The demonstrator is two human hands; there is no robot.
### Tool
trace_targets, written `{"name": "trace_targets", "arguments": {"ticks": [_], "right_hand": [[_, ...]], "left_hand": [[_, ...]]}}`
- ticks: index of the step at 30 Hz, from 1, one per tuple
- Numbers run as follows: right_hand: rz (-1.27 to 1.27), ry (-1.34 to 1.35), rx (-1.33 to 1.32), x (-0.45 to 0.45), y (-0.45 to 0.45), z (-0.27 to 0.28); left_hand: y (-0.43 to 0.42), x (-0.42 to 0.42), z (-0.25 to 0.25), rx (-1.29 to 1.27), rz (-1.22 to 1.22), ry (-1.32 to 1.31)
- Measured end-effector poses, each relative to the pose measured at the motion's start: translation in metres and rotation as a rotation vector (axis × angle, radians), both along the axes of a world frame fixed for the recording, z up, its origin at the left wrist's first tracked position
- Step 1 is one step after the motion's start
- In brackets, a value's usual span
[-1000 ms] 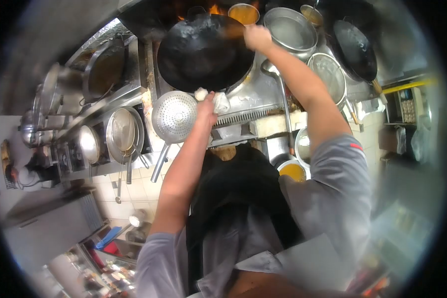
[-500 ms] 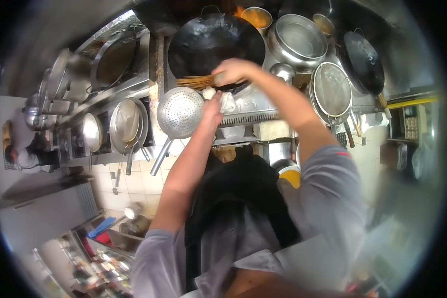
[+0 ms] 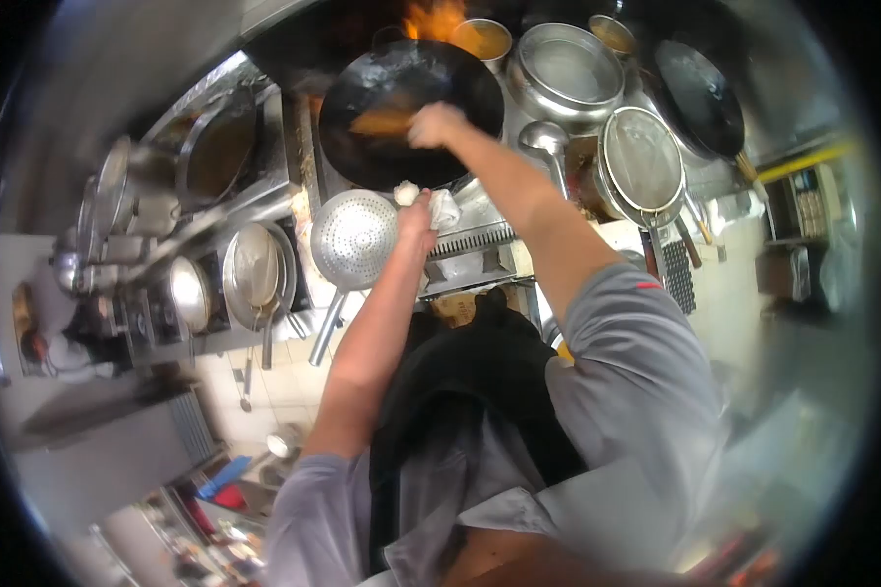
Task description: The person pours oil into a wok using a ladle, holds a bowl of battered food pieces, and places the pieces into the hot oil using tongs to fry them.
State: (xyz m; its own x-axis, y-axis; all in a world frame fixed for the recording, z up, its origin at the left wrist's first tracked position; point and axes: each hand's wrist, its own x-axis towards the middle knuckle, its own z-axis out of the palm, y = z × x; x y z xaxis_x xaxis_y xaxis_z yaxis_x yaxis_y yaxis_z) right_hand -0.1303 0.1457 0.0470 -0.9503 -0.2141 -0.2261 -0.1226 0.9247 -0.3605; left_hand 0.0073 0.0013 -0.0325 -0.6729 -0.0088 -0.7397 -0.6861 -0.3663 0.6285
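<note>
Over wok (image 3: pixel 416 86), brush (image 3: pixel 382 122) in right hand (image 3: pixel 438 125), leftward

No lettering, label, brand or number is legible on the wok (image 3: pixel 445 83), pot (image 3: pixel 563 100) or strainer (image 3: pixel 642 157); the red mark (image 3: pixel 648 285) on the sleeve (image 3: pixel 636 328) is unreadable.

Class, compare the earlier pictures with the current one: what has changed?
The right hand, holding the brown brush, went from the wok's right rim to its near rim, then forward over its inside. The left hand stayed by the near rim with the white cloth, beside the perforated strainer.
</note>
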Motion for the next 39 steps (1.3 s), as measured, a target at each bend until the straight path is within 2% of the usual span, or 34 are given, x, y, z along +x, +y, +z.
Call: {"name": "trace_targets", "arguments": {"ticks": [1,3,4,5,7,8,9,11,12,13,14,15,17,19,21,23,25,30,32,33,35,36,37,38,39], "right_hand": [[0.229,0.079,-0.203,0.012,-0.019,-0.021],[0.358,0.034,-0.136,0.050,-0.030,0.018],[0.512,-0.051,-0.033,0.048,-0.012,0.035],[0.570,-0.093,-0.036,0.045,0.028,0.041],[0.446,-0.247,0.525,0.009,0.099,0.035],[-0.104,-0.032,0.472,0.034,0.123,0.085],[-0.312,0.251,0.442,0.022,0.145,0.085],[-0.519,0.485,0.488,0.031,0.151,0.129],[-0.583,0.508,0.338,0.059,0.139,0.167],[-0.648,0.537,0.190,0.098,0.118,0.207],[-0.719,0.525,0.180,0.125,0.100,0.226],[-0.751,0.522,0.193,0.138,0.102,0.214],[-0.759,0.676,0.188,0.173,0.113,0.154],[-0.865,0.581,0.157,0.218,0.104,0.094],[-0.980,0.504,0.041,0.262,0.088,0.019],[-1.095,0.152,-0.026,0.294,0.061,-0.020],[-1.017,0.171,0.013,0.313,0.052,-0.078],[-0.858,0.020,-0.063,0.302,0.060,-0.125],[-0.760,-0.005,-0.031,0.299,0.065,-0.121],[-0.781,0.011,-0.039,0.306,0.067,-0.099],[-0.757,0.277,-0.141,0.321,0.083,-0.037],[-0.829,0.516,-0.111,0.334,0.100,-0.023],[-0.837,0.707,-0.073,0.349,0.127,-0.007],[-0.942,0.680,0.054,0.373,0.145,0.032],[-1.113,0.701,0.202,0.384,0.183,0.014]], "left_hand": [[-0.001,-0.002,-0.010,0.000,-0.034,0.004],[-0.005,-0.004,-0.032,0.208,-0.005,0.159],[-0.002,0.002,-0.003,0.161,-0.007,0.143],[-0.002,0.005,0.028,-0.051,-0.067,0.014],[0.000,0.012,0.040,0.051,-0.036,0.003],[-0.006,0.003,0.003,0.132,-0.050,0.034],[-0.008,0.004,0.004,0.142,-0.071,0.030],[-0.014,0.010,0.013,0.257,-0.029,0.058],[-0.024,0.017,0.015,0.384,-0.069,0.070],[-0.035,0.025,0.013,0.390,-0.092,0.060],[-0.050,0.034,0.008,0.321,-0.172,0.111],[-0.066,0.043,0.004,0.254,-0.257,0.165],[-0.104,0.064,0.000,0.314,-0.377,0.167],[-0.137,0.087,0.008,0.294,-0.424,0.143],[-0.169,0.104,-0.008,0.300,-0.434,0.120],[-0.192,0.112,-0.006,0.273,-0.495,0.055],[-0.198,0.115,-0.001,0.238,-0.567,-0.014],[-0.151,0.114,0.010,0.262,-0.831,0.115],[-0.117,0.117,0.041,0.283,-0.935,0.128],[-0.106,0.112,0.045,0.276,-0.959,0.141],[-0.075,0.102,0.051,0.412,-1.057,-0.001],[-0.055,0.102,0.055,0.411,-1.076,0.006],[-0.035,0.105,0.059,0.537,-1.055,0.008],[-0.015,0.110,0.064,0.661,-1.026,0.006],[0.004,0.116,0.067,0.784,-0.988,0.001]]}}
